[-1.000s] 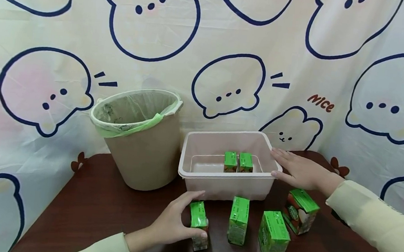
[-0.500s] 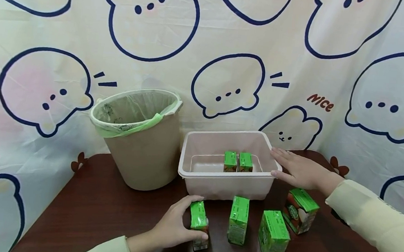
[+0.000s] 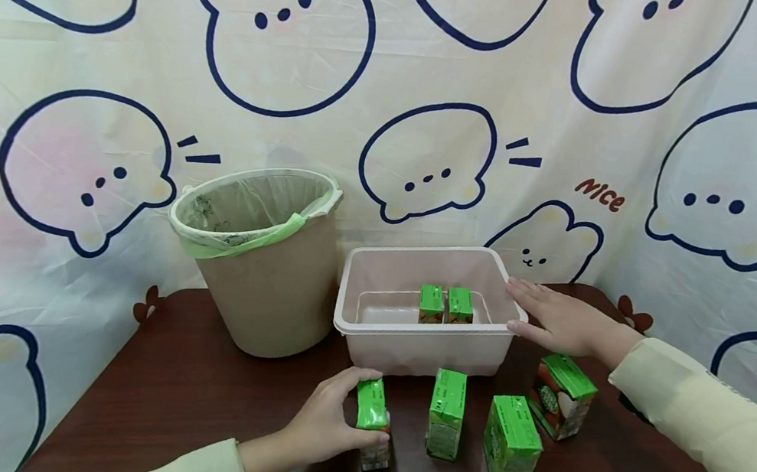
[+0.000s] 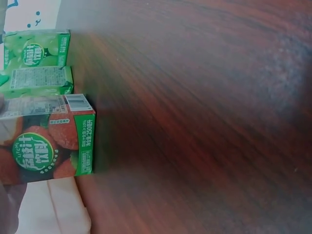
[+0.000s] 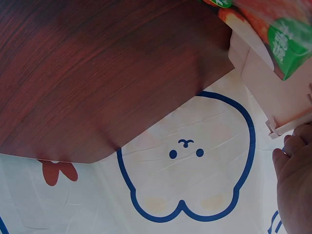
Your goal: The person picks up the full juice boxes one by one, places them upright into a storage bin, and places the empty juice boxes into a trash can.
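Note:
In the head view my left hand (image 3: 324, 423) pinches a small green-topped juice box (image 3: 372, 404), thumb on the near side and fingertips at the far edge. The left wrist view shows the red lychee picture on this juice box (image 4: 46, 141). My right hand (image 3: 560, 317) rests with extended fingers on the right rim of a pale pink plastic tub (image 3: 422, 348). Two juice boxes (image 3: 446, 305) stand inside the tub, side by side. To the right of the held box are a slim green juice box (image 3: 446, 412), a wider green one (image 3: 513, 442) and a red-sided one (image 3: 564, 398).
A beige trash bin (image 3: 268, 294) with a green liner stands left of the tub. Everything is on a dark brown wooden table (image 3: 195, 401). Behind it hangs a cloth backdrop (image 3: 438, 65) with cartoon bears, close to the table's far edge.
The left fingers have closed in on the juice box, the fingertips coming down onto its far top edge. My right hand, the tub and the other boxes have stayed in place.

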Motion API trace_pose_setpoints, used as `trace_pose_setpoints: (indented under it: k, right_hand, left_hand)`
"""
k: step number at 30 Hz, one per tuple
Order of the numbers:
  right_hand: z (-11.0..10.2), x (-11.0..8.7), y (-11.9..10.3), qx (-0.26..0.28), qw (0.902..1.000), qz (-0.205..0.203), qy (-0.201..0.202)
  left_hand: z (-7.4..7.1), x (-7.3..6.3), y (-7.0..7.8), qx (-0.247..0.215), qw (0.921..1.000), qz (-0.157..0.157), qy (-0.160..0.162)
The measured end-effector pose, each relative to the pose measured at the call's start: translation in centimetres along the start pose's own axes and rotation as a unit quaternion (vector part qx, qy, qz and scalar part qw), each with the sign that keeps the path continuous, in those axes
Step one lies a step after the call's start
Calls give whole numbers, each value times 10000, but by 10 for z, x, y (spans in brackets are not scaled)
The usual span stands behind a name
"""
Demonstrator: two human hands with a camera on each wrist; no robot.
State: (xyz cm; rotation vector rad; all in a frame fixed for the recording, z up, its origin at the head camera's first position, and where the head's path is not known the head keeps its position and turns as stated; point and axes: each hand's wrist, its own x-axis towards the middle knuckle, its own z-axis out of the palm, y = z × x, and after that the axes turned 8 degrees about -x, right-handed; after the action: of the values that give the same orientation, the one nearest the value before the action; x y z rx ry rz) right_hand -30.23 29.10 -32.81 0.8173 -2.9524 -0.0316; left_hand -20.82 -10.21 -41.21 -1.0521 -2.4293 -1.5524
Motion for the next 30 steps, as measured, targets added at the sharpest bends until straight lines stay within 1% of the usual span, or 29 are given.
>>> trace_pose_setpoints:
  k: [2, 4, 9, 13, 20, 23, 30]
  right_hand:
    - [0, 0, 0, -12, 10000, 6, -21]
    - [1, 1, 0, -17, 10000, -1, -27]
    - [2, 1, 2, -36, 10000, -3, 12]
    - [2, 1, 4, -44, 10000, 3, 7]
    - [2, 2, 4, -27, 10000, 2, -3]
    - [2, 2, 4, -14, 10000, 22, -12]
    - [3, 2, 3, 16, 10000, 20, -2]
  left_hand:
    - [-1, 1, 2, 15, 10000, 80, 11]
    - [-3, 2, 3, 50, 9997, 225, 37]
    - [-8, 9, 9, 160, 9973, 708, 141]
    - [-13, 16, 17, 127, 9951, 965, 164]
    - [-21, 26, 34, -192, 9946, 1003, 196]
    - [-23, 32, 43, -328, 9932, 1097, 225]
    - [-30, 47, 63, -955, 9898, 1034, 209]
